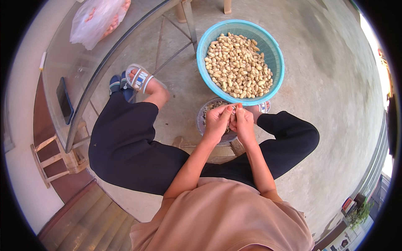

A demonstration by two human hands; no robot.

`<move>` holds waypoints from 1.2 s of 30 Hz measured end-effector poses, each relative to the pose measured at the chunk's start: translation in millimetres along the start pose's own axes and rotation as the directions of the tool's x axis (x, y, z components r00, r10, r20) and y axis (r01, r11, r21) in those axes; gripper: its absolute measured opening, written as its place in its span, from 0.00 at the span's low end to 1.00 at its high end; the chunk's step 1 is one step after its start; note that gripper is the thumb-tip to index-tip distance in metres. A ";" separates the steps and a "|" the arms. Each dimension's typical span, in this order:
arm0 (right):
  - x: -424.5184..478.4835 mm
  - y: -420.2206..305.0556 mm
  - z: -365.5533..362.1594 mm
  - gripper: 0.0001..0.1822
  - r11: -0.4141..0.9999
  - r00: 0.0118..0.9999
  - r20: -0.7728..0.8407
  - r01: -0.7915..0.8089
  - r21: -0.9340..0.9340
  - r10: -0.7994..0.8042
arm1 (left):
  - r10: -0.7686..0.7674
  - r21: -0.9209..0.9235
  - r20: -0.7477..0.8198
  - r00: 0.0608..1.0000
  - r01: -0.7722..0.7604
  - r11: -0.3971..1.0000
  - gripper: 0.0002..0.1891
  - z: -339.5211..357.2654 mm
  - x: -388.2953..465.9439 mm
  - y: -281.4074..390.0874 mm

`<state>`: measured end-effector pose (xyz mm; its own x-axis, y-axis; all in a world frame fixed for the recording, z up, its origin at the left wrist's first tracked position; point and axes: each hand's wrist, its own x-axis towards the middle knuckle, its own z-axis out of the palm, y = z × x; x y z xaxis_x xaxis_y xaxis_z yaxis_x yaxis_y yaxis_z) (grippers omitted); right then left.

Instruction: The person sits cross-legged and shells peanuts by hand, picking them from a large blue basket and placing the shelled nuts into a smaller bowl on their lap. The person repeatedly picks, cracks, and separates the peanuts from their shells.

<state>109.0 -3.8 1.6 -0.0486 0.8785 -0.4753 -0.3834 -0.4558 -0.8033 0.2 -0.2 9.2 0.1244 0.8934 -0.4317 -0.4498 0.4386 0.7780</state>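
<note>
My left hand (216,121) and my right hand (244,120) meet in front of me, thumbs side by side. Pinched between their fingertips is a peanut, mostly hidden by the fingers. Directly below them stands a round, translucent plastic tub (200,121), partly covered by my hands, with broken peanut shells (216,104) inside. Just beyond, a blue plastic mesh basket (280,64) holds a wide heap of unshelled peanuts (238,67). The basket's near rim overlaps the far side of the tub in this view.
To the left is a glass-topped table (67,62) with a dark edge and a metal leg (190,29). On it lie a plastic bag (91,23) of pinkish kernels and a dark tablet-like device (65,102). A wooden stool (59,158) stands beneath its near end. Blue slippers (115,84) rest on the concrete floor (323,81).
</note>
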 end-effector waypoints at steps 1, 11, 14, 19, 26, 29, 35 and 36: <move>0.3 -0.9 -0.9 0.24 1.000 1.000 -0.001 0.011 -0.020 -0.011 | 0.005 0.034 0.023 1.000 -0.006 0.999 0.14 -1.5 1.9 0.9; 4.4 -5.2 -11.0 0.25 0.950 0.990 -0.072 0.094 -0.297 -0.120 | -0.136 0.004 0.159 0.978 0.137 0.991 0.17 -14.1 11.2 -1.5; 0.8 -1.9 -6.3 0.19 0.742 0.913 -0.001 0.330 -0.583 -0.407 | -0.195 -0.164 0.157 0.968 0.221 0.962 0.17 -10.6 10.8 1.4; -5.2 -17.7 -0.4 0.11 0.118 0.676 0.421 0.599 -0.792 -0.605 | -0.203 -0.307 0.169 0.964 0.247 0.919 0.18 -17.4 12.6 -0.2; -5.5 -8.3 -2.1 0.14 0.515 0.824 0.237 0.519 -0.682 -0.515 | -0.247 -0.363 0.164 0.955 0.291 0.885 0.16 -23.8 14.5 -8.9; -6.5 -12.1 -7.0 0.18 0.675 0.898 0.065 0.373 -0.637 -0.435 | -0.202 -0.374 0.167 0.965 0.251 0.893 0.13 -24.9 16.7 -12.0; 3.0 -2.7 -21.1 0.11 0.560 0.757 0.050 0.524 -0.642 -0.651 | -0.283 -0.335 -0.060 0.957 0.248 0.909 0.11 -13.8 11.6 -3.7; -0.6 -6.0 -17.4 0.10 0.538 0.772 0.055 0.490 -0.686 -0.633 | -0.274 -0.342 -0.063 0.960 0.237 0.909 0.11 -14.2 10.6 -4.7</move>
<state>127.4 -4.1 0.4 0.1539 0.9749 0.1612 0.4021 0.0872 -0.9114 -8.9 5.8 -5.5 0.1873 0.7311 -0.6560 -0.6816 0.5777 0.4491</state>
